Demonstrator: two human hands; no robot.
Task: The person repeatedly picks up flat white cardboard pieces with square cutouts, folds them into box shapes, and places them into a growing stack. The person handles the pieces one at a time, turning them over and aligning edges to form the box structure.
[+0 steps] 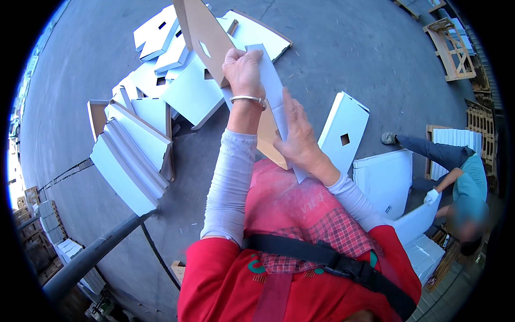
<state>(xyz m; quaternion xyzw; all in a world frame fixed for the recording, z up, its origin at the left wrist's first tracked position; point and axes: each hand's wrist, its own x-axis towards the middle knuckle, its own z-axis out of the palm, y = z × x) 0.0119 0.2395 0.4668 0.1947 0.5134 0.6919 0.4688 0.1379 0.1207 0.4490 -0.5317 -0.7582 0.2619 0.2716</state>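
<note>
In front of my chest stands a partly folded cardboard box point(215, 60), brown inside and white outside, with a cutout in its upper panel. My left hand point(244, 72) is closed over its edge near the top of a white side flap point(272, 86). Lower down, my right hand point(301, 137) lies along that flap with its fingers stretched out; the thumb bends toward the brown inside. Part of the box behind my left wrist is hidden. A white box point(343, 123) with a square hole lies on the floor just right of my right hand.
White boxes point(193, 91) lie in a loose heap ahead and to the left, beside a row of upright ones point(131, 166). A dark pole point(102, 255) slants in at the lower left. At right, a co-worker point(472, 177) handles a white panel near stacked boxes point(456, 145) and wooden pallets point(450, 51).
</note>
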